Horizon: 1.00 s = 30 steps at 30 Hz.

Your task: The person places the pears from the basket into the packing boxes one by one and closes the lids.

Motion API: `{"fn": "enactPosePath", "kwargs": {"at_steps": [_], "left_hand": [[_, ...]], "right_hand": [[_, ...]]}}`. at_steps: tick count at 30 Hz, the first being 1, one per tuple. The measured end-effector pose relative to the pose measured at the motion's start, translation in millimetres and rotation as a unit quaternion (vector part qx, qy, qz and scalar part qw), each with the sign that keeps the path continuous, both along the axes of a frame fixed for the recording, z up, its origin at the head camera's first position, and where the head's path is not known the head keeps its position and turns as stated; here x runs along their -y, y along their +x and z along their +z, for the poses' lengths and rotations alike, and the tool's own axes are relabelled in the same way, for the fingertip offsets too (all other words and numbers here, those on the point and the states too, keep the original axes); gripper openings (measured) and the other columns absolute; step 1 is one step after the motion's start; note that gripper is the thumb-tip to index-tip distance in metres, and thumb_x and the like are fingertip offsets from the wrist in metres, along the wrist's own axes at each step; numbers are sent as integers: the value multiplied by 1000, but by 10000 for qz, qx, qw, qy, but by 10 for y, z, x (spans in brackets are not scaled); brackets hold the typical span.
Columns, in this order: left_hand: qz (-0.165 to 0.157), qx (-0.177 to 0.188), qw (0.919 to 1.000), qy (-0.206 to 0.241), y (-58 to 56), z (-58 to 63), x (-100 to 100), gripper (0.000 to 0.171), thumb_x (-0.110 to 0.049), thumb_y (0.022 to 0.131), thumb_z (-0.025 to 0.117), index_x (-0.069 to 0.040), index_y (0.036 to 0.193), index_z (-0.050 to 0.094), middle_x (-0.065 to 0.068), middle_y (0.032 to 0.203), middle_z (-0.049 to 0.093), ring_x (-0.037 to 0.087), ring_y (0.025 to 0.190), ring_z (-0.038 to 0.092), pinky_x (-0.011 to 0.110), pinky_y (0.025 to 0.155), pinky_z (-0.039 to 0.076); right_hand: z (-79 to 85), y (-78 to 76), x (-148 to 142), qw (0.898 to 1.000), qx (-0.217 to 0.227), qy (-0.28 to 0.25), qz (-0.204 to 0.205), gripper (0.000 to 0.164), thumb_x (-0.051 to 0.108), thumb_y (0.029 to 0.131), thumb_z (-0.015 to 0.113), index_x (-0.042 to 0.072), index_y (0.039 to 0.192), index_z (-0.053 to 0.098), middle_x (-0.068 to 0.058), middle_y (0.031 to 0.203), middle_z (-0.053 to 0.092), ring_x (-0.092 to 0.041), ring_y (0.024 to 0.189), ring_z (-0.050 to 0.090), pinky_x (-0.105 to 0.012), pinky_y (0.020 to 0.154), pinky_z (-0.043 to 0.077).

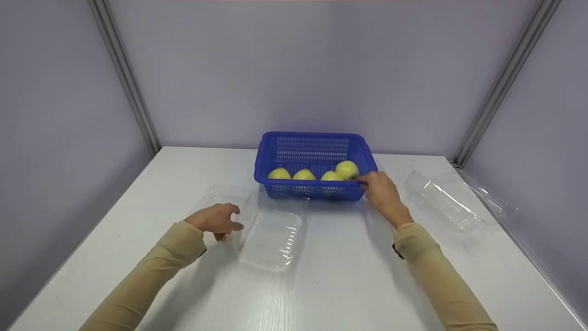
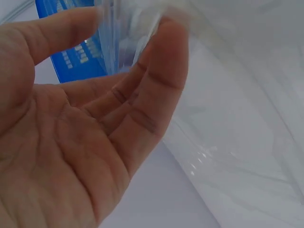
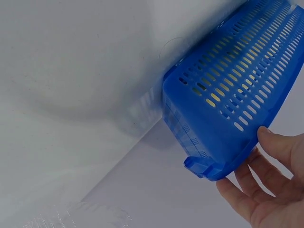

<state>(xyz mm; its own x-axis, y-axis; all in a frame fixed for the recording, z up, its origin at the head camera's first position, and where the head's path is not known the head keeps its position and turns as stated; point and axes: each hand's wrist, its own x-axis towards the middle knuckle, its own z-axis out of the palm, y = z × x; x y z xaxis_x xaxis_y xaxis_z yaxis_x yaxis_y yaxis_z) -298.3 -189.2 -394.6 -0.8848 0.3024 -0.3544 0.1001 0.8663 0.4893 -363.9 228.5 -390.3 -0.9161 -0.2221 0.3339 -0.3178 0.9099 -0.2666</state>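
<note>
A blue plastic basket (image 1: pixel 317 189) stands at the back middle of the table, with several yellow-green apples (image 1: pixel 347 170) inside. My right hand (image 1: pixel 382 193) grips the basket's front right corner. In the right wrist view, the thumb lies on the outer side and the fingers curl over the rim. A clear plastic clamshell box (image 1: pixel 271 239) lies spread before the basket, left of centre. Over its left part hovers my left hand (image 1: pixel 216 219), fingers loosely bent and thumb apart. The left wrist view shows the fingertips near the clear plastic; whether they touch it is unclear.
More clear plastic packaging (image 1: pixel 448 202) lies at the right side of the white table (image 1: pixel 349 280). Grey-lilac panels (image 1: pixel 220 69) close off the back and both sides, with metal posts at the corners.
</note>
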Motion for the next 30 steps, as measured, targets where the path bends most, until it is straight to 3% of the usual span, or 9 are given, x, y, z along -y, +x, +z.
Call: {"fn": "enactPosePath", "kwargs": {"at_steps": [9,14,17,19,26,30], "left_hand": [[294,117,9974,655,119,-84,-296,77,-28,95,62,8,151,22,7,68,59,14,52,60,44,66,59],[360,150,9973,619,157,-82,-472,68,-29,95,62,5,145,33,5,67,58,14,53,57,42,66,59],[350,130,9978,546,167,-79,-585,72,-31,95,62,6,148,29,3,66,57,13,54,55,39,65,58],[317,86,9982,497,165,-84,-655,80,-32,96,61,7,152,20,2,65,57,13,55,53,38,66,55],[88,-106,9984,540,153,-98,-831,89,-33,96,60,10,153,7,2,63,56,15,58,54,37,97,45],[32,-114,9983,570,147,-107,-903,91,-34,96,61,10,153,5,1,64,57,16,59,54,39,99,45]], "right_hand": [[5,-23,18,10000,7,73,8,25,0,91,64,3,114,73,-19,108,72,-40,102,64,-55,89,51],[20,-27,-6,9999,114,2,92,24,2,91,63,1,113,73,-19,108,72,-40,102,65,-55,88,51],[53,-34,-16,9995,306,-98,44,24,8,92,63,1,112,72,-19,109,72,-39,104,65,-55,89,52],[78,-38,-13,9988,469,-131,-39,25,14,93,63,1,112,72,-18,110,71,-38,105,65,-55,89,51],[137,-57,51,9951,900,-265,-307,31,28,95,61,6,112,73,-12,103,72,-29,92,65,-51,81,52],[158,-148,89,9948,853,-415,-379,30,27,97,58,6,111,73,-11,99,73,-27,87,66,-48,78,53]]}}
